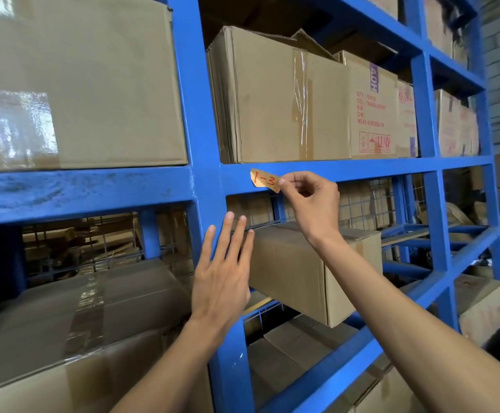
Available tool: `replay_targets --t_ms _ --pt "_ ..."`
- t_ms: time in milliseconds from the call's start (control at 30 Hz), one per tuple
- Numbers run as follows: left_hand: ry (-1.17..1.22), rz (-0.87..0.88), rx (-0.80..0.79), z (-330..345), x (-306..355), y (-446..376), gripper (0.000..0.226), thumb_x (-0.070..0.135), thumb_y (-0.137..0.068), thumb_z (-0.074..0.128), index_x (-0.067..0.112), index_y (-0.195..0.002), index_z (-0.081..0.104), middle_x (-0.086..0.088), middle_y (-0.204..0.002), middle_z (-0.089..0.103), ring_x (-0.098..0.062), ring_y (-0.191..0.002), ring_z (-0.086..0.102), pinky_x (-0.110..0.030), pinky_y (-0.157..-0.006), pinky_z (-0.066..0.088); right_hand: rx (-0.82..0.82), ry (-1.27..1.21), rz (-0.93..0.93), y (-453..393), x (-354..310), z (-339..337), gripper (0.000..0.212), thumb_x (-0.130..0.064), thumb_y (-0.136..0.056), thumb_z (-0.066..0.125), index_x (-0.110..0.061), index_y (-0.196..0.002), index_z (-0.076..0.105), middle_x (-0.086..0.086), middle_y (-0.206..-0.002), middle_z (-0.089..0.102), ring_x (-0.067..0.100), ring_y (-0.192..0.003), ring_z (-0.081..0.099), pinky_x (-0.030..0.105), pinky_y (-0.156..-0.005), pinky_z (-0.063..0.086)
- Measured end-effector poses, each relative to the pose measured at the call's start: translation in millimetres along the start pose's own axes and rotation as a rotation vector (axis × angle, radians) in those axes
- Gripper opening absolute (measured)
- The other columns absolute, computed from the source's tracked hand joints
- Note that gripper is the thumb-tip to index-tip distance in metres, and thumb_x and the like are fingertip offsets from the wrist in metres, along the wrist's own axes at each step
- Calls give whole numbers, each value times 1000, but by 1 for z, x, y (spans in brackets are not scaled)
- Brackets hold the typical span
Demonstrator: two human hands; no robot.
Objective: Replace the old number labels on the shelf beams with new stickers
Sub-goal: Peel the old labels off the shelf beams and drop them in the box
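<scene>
A tan tape label (264,180) with "1-3" in red handwriting sits on the blue shelf beam (361,169), just right of the blue upright post (204,144). My right hand (311,201) pinches the label's right end between thumb and forefinger; that end looks lifted off the beam. My left hand (223,269) is flat and spread, fingers apart, in front of the upright post below the beam, holding nothing.
Cardboard boxes fill the shelves: a large taped box (275,105) above the beam, a printed box (373,114) beside it, a box (317,269) jutting out under the beam, and more at left (73,84). Wire mesh backs the lower bay.
</scene>
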State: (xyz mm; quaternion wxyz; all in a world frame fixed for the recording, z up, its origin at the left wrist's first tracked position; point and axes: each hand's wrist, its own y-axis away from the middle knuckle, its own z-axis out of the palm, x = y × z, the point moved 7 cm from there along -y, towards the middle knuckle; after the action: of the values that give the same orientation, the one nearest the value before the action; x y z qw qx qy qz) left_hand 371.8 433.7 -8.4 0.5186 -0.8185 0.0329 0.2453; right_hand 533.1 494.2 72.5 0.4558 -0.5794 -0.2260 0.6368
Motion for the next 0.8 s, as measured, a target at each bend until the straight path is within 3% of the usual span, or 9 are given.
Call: replay_targets --t_ms 67,267,433,533,667,800 --pt "16 -5 -12 1 -2 1 74 16 -77 62 11 -149 43 -16 -161 29 -35 -152 11 -54 -123 2 -49 6 -4 8 2 -7 7 -18 -84 75 -13 -88 77 -6 -72 70 3 -69 60 10 -65 49" --pt "143 -19 -60 10 15 25 69 23 -80 67 13 -146 48 -14 -161 31 -34 -153 14 -55 -123 7 18 31 100 28 29 -59 3 -12 -82 74 -13 -84 76 2 -77 72 9 -73 61 20 -70 53" --pt "269 23 -72 17 52 47 66 24 -81 64 12 -144 49 -14 -161 32 -35 -152 20 -59 -122 13 -116 136 247 59 59 -83 4 -8 -81 73 -10 -78 75 -2 -75 73 8 -79 69 22 -77 57" --pt "359 68 -194 36 89 73 64 28 -87 61 12 -148 44 -14 -162 29 -33 -152 20 -55 -122 20 -195 161 332 88 84 -97 1 -2 -82 73 -2 -80 73 5 -68 67 9 -67 61 21 -70 54" --pt "429 101 -441 79 134 121 63 36 -101 37 14 -157 19 -10 -168 8 -26 -155 4 -45 -126 7 -273 275 481 132 124 -122 4 -1 -79 75 -4 -77 75 9 -72 73 11 -65 63 28 -69 55" --pt "448 151 -589 112 168 171 65 27 -101 41 11 -157 14 -12 -168 5 -27 -155 5 -42 -125 11 -342 504 618 179 164 -156 11 -2 -76 72 -11 -71 75 6 -73 75 13 -68 67 34 -71 57"
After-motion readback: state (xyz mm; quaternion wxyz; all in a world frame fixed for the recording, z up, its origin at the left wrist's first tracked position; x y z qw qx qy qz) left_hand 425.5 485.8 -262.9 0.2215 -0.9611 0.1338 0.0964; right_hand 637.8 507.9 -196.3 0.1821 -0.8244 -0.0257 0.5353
